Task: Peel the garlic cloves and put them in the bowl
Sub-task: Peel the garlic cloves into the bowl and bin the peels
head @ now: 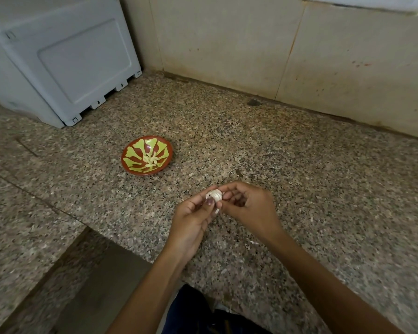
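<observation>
Garlic bulb (214, 195) pinched by left hand (191, 219) and right hand (247, 208), right of bowl (147, 158) holding peeled cloves (151, 160), grey appliance (58, 59) behind bowl, speckled tabletop (299, 165).

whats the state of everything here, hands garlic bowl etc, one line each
left hand: fingers pinch the garlic from the left
right hand: fingers curled round the garlic from the right
garlic: held above the counter between both hands, papery skin still on
bowl: upright on the counter, peeled cloves lying in its middle
peeled cloves: skinless, piled in the bowl
grey box: closed, standing on the counter by the wall
</observation>
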